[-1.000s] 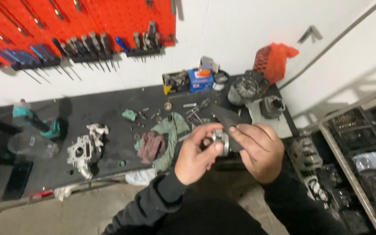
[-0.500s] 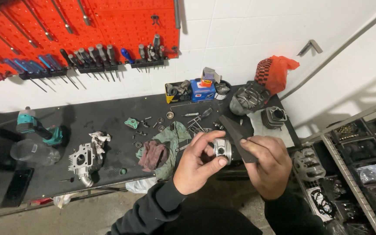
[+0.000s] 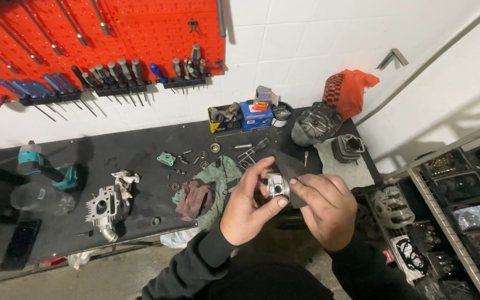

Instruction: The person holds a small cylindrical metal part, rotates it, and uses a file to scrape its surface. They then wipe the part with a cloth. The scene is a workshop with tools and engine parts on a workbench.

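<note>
Metal piston [image 3: 278,185] sits gripped in my left hand [image 3: 249,206], its axis roughly upright, while my right hand [image 3: 324,206] presses dark abrasive sheet [image 3: 291,169] against its side.

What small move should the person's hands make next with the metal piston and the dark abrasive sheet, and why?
Probably a short rubbing stroke: the left hand pinches the small metal piston above the bench edge, while the right hand presses a dark abrasive sheet against its side, so sliding the sheet across seems likeliest.
</note>
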